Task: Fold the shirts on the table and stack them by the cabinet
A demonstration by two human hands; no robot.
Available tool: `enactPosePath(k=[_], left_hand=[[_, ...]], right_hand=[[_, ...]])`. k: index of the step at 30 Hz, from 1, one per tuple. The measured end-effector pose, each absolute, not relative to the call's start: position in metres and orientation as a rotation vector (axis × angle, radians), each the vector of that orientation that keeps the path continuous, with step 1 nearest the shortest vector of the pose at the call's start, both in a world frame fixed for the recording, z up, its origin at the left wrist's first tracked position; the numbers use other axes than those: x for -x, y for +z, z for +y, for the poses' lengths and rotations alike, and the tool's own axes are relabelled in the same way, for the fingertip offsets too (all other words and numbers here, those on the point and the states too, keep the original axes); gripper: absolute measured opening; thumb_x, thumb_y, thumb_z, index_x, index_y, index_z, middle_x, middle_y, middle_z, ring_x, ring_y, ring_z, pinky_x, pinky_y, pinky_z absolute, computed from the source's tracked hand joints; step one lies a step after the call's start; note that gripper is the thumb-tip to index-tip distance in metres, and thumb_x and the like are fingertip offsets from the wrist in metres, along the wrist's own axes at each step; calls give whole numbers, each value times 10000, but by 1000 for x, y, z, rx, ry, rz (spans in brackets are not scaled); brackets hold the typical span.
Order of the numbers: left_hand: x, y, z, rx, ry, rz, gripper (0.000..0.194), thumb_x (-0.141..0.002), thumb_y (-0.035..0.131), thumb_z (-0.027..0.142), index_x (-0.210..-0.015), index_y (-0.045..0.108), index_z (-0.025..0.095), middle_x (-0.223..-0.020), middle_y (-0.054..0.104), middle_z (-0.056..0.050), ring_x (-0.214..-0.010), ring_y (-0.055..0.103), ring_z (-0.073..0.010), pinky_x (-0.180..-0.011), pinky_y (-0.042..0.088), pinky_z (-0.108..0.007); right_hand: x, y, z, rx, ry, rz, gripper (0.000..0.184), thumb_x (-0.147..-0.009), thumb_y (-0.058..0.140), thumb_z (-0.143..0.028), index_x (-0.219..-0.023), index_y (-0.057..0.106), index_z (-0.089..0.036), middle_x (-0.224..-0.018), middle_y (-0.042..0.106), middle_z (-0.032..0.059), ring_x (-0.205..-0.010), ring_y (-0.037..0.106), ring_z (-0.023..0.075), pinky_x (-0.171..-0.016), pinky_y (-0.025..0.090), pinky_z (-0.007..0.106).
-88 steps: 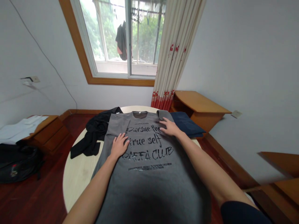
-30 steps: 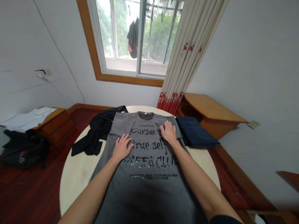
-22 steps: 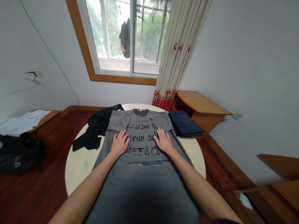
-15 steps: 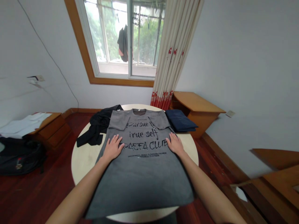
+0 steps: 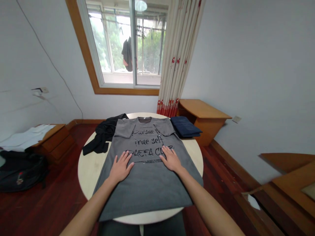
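Note:
A grey T-shirt (image 5: pixel 147 183) with black lettering lies spread front up across a round pale table (image 5: pixel 86 173). Its sleeves are folded inward over the chest, and its hem hangs over the near edge. My left hand (image 5: pixel 121 166) rests flat on the left side of the shirt, fingers spread, just below the large print. On the right, my right hand (image 5: pixel 171 159) lies palm down with fingers apart, covering part of the lettering. Neither hand grips the cloth.
A crumpled black garment (image 5: pixel 105 132) lies at the table's back left. Folded dark blue cloth (image 5: pixel 185 127) sits at the back right, near a wooden desk (image 5: pixel 206 109). A black bag (image 5: pixel 22 170) stands on the floor at left, beside a wooden cabinet (image 5: pixel 55 144).
Both hands have slid down the shirt toward the hem, and the right hand has also moved inward, bringing the hands closer together. The camera view has shifted slightly.

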State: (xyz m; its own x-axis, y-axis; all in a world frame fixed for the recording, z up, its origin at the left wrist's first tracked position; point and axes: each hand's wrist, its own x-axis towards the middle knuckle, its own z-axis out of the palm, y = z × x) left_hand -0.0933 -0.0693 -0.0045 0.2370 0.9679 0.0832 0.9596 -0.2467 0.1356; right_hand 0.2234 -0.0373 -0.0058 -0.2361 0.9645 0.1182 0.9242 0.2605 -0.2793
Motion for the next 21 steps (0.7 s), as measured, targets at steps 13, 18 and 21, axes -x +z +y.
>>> enactPosePath(k=[13, 18, 21], left_hand=[[151, 8, -93, -1936, 418, 2498, 620, -971, 348, 444, -1443, 467, 60, -1357, 584, -237, -1231, 563, -364, -959, 473, -462], [181, 18, -94, -1605, 326, 2278, 505, -870, 512, 467, -1216, 616, 114, -1154, 709, -203, -1080, 671, -357, -870, 512, -412], [195, 24, -101, -1474, 336, 2020, 402, -766, 602, 480, -985, 652, 148, -1024, 748, -164, -999, 706, -337, -822, 535, -370]], right_hand=[[-301, -21, -47, 2028, 12, -2053, 585, -1013, 345, -452, -1480, 475, -124, -1578, 391, 110, -1479, 327, 251, -1209, 229, 459], [-301, -20, -48, 2017, 6, -2047, 587, -1009, 358, -451, -1465, 491, -106, -1569, 406, 116, -1475, 335, 252, -1210, 231, 443], [-301, -19, -49, 2019, 7, -2043, 595, -1007, 362, -452, -1460, 493, -88, -1567, 408, 120, -1472, 339, 252, -1212, 231, 437]])
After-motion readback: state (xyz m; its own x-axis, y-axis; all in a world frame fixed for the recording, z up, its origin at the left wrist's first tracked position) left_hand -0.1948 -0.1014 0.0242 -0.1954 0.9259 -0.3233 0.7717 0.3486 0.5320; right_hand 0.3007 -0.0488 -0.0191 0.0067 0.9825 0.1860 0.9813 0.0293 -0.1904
